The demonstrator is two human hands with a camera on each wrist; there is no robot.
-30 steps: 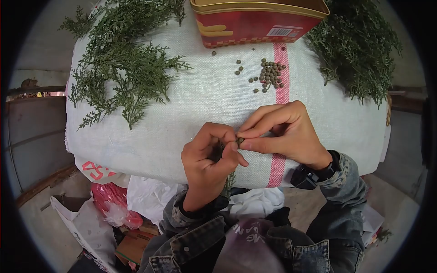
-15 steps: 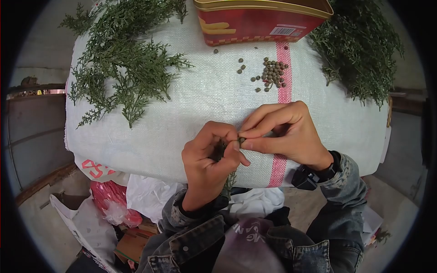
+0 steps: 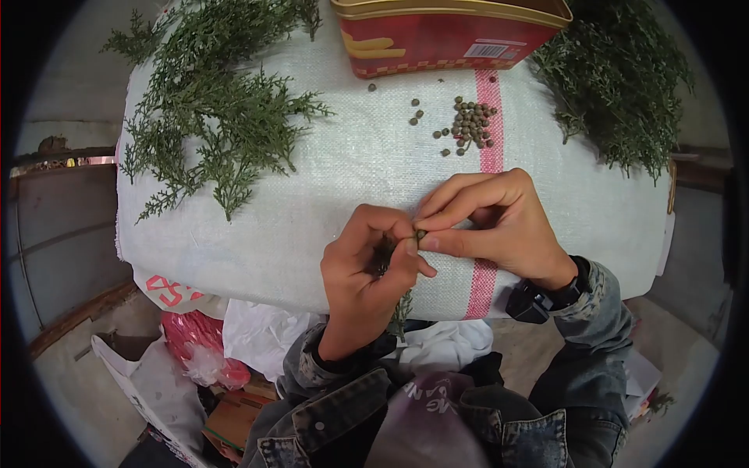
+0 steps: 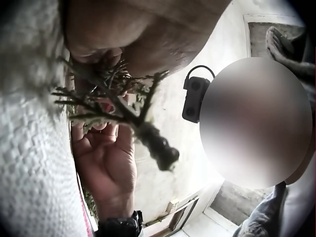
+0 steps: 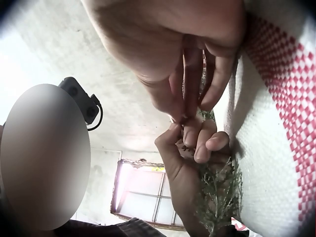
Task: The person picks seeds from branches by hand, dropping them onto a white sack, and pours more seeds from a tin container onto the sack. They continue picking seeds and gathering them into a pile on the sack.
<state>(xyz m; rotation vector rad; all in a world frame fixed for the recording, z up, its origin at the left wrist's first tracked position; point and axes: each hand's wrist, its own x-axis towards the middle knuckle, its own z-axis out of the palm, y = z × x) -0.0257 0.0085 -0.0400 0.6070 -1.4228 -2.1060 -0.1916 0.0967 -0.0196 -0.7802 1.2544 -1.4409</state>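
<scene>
My left hand (image 3: 363,269) grips a green conifer sprig (image 4: 133,113), its fingers curled and its thumb tip meeting the forefinger. The sprig's cut woody stem pokes out below the palm in the left wrist view, and its leafy part hangs beside the wrist in the right wrist view. Between the two hands' fingertips sits a small round greenish-brown ball (image 3: 421,234). Thumb and forefinger of my right hand (image 3: 511,226) pinch this ball, right against the left fingertips. Beyond the hands, several similar round balls (image 3: 472,125) lie in a loose pile on the white woven sack (image 3: 257,242).
A red tin with a gold rim (image 3: 437,51) stands at the sack's far side. Conifer branches (image 3: 226,125) spread over the left, and another bushy heap (image 3: 616,93) lies far right. Below the near edge are a red plastic bag (image 3: 191,343) and a cardboard box (image 3: 234,413).
Both hands keep nearly the same pinch at the sprig and ball. The whole head view has shifted slightly.
</scene>
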